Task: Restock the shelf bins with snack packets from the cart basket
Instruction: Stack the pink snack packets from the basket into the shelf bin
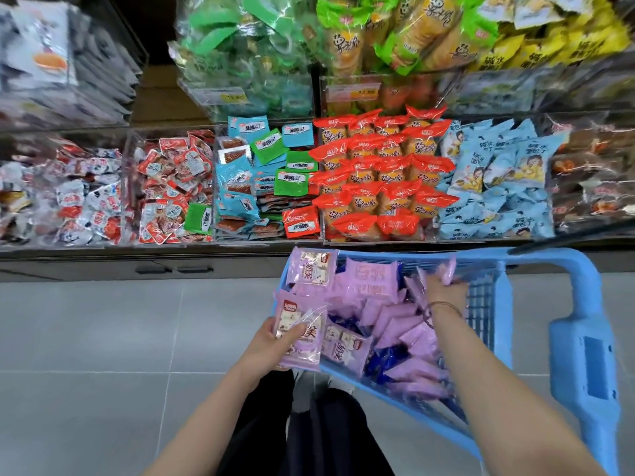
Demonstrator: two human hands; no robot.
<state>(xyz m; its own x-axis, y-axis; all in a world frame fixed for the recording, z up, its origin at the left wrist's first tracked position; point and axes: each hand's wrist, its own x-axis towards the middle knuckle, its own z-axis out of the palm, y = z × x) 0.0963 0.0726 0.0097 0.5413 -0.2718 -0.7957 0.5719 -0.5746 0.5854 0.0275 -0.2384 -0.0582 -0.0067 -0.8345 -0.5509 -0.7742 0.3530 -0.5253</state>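
A blue cart basket [494,266] stands in front of me, full of purple snack packets [395,324] with a few dark blue ones among them. My left hand [275,338] grips a small stack of purple packets [302,334] at the basket's near left edge. My right hand [443,286] reaches into the far side of the basket and its fingers close on a purple packet [448,269]. Beyond the basket, clear shelf bins [268,180] hold snacks in rows.
The bins hold red-and-white packets at left, blue and green packets [247,173] in the middle, orange packets [381,173] and light blue packets [498,180] to the right. An upper shelf carries green and yellow bags. The blue cart handle [591,355] is at right. Grey floor tiles lie at left.
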